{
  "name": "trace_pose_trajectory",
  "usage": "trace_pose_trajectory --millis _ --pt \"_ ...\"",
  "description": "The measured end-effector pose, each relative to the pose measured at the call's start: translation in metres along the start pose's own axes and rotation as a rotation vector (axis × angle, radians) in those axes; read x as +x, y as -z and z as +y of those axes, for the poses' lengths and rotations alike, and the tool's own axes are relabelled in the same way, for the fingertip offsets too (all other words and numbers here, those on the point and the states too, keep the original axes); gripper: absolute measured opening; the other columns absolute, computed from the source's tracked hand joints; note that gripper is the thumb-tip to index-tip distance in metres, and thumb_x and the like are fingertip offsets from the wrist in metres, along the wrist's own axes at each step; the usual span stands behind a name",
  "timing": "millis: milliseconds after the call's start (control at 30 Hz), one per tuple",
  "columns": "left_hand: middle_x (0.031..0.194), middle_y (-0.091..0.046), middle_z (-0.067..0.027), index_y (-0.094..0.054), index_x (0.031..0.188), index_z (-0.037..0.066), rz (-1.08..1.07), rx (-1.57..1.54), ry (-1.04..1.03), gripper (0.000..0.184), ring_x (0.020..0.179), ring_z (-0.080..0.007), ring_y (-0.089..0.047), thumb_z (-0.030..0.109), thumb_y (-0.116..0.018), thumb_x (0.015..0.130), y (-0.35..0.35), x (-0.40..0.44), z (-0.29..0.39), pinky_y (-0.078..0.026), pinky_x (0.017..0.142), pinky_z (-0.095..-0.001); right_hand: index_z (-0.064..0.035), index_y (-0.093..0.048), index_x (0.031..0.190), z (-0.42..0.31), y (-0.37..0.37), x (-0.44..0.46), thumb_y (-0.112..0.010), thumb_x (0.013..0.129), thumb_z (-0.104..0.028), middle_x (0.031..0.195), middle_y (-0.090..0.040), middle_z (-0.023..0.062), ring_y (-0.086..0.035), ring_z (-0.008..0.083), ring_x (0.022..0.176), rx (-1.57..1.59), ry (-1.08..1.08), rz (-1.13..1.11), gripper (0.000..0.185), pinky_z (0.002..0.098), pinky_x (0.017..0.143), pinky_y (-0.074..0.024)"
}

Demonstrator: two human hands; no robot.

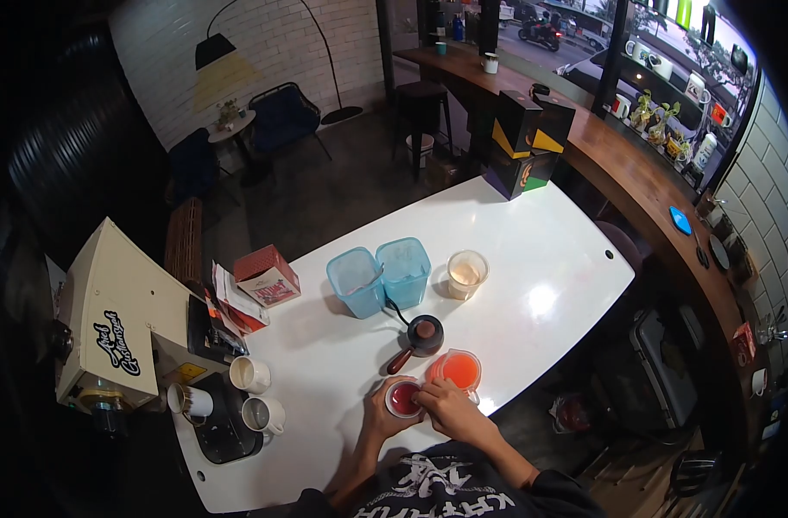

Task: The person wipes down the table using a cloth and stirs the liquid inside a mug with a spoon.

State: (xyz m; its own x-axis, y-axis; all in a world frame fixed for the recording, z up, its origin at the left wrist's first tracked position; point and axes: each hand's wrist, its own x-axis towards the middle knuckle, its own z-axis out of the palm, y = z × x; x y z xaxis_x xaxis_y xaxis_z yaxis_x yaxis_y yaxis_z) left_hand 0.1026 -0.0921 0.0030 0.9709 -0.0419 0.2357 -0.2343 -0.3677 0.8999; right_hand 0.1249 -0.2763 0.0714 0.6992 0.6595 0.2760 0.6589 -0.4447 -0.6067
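My left hand (382, 413) is wrapped around a small cup of red liquid (403, 399), close to my body over the table's near edge. At the cup's right rim is my right hand (450, 409), its fingers drawn together; what they pinch, if anything, is hidden. Just beyond that hand stands a clear jug of orange-red liquid (459, 369), partly covered by the fingers. A dark gooseneck kettle (425, 335) with a reddish-brown handle sits behind the jug.
On the white table (532, 285) stand two blue plastic containers (357, 281), a clear cup (467, 274), a red box (268, 276) and black boxes (523, 147). White mugs (262, 414) sit by a black tray (225, 440) beside a cream grinder-like machine (122, 319) at left.
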Motion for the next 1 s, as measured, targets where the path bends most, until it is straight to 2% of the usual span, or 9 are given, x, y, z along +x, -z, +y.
trace_pose_trajectory --millis 100,167,433,733,833,933,1000 --pt "0.109 -0.07 -0.0092 -0.063 0.114 0.006 0.036 0.004 -0.081 0.07 0.099 -0.0238 -0.069 0.024 -0.097 0.056 -0.002 0.002 -0.009 -0.056 0.087 -0.0376 0.0011 -0.065 0.106 0.001 -0.004 0.005 -0.063 0.071 0.001 0.096 -0.06 0.0149 -0.056 0.0341 0.092 -0.002 -0.037 0.065 0.035 0.0438 0.083 -0.0466" --pt "0.108 -0.07 -0.0068 -0.063 0.114 0.009 0.064 -0.001 -0.138 0.07 0.096 -0.0244 -0.071 0.027 -0.097 0.055 -0.003 0.004 -0.013 -0.057 0.084 -0.0352 0.0011 -0.065 0.106 0.006 -0.013 0.007 -0.064 0.072 0.001 0.096 -0.06 0.0146 -0.056 0.034 0.092 0.037 -0.04 0.055 0.034 0.0436 0.083 -0.0463" --pt "0.109 -0.069 -0.0071 -0.06 0.116 0.009 0.03 0.023 -0.064 0.074 0.097 -0.0257 -0.07 0.026 -0.097 0.054 -0.001 0.002 -0.01 -0.057 0.086 -0.0367 0.0009 -0.063 0.107 0.002 -0.007 0.008 -0.064 0.073 0.001 0.096 -0.059 0.014 -0.054 0.0339 0.093 0.064 -0.011 -0.052 0.034 0.0434 0.083 -0.0454" --pt "0.11 -0.069 -0.0079 -0.06 0.116 0.009 0.034 0.0 -0.074 0.073 0.099 -0.0269 -0.07 0.025 -0.096 0.055 0.0 0.003 -0.011 -0.056 0.087 -0.0368 0.0013 -0.062 0.107 0.004 -0.013 0.019 -0.061 0.069 0.002 0.095 -0.058 0.0145 -0.055 0.034 0.093 0.077 -0.078 0.049 0.037 0.044 0.084 -0.0457" --pt "0.109 -0.07 -0.0097 -0.059 0.116 0.008 0.023 0.023 -0.054 0.075 0.098 -0.0269 -0.069 0.025 -0.097 0.053 0.0 0.003 -0.012 -0.055 0.086 -0.0374 0.0018 -0.061 0.102 0.004 -0.017 0.018 -0.066 0.066 0.001 0.103 -0.062 0.0138 -0.057 0.033 0.095 0.016 -0.032 0.023 0.036 0.0443 0.087 -0.0474" --pt "0.109 -0.07 -0.0098 -0.06 0.116 0.007 0.011 -0.001 -0.023 0.074 0.099 -0.0264 -0.07 0.025 -0.097 0.054 0.0 0.002 -0.008 -0.055 0.087 -0.0373 0.0021 -0.061 0.099 0.0 -0.011 0.018 -0.065 0.068 0.002 0.105 -0.062 0.014 -0.058 0.0335 0.097 0.091 0.012 -0.048 0.032 0.0447 0.087 -0.0477" --pt "0.109 -0.07 -0.0083 -0.061 0.116 0.009 0.012 -0.032 -0.008 0.072 0.099 -0.0261 -0.07 0.024 -0.096 0.055 -0.001 0.002 -0.008 -0.056 0.088 -0.0366 0.0006 -0.06 0.102 0.001 -0.009 0.015 -0.063 0.073 0.0 0.1 -0.058 0.0152 -0.056 0.0346 0.096 0.094 0.005 -0.091 0.029 0.0452 0.086 -0.0453"
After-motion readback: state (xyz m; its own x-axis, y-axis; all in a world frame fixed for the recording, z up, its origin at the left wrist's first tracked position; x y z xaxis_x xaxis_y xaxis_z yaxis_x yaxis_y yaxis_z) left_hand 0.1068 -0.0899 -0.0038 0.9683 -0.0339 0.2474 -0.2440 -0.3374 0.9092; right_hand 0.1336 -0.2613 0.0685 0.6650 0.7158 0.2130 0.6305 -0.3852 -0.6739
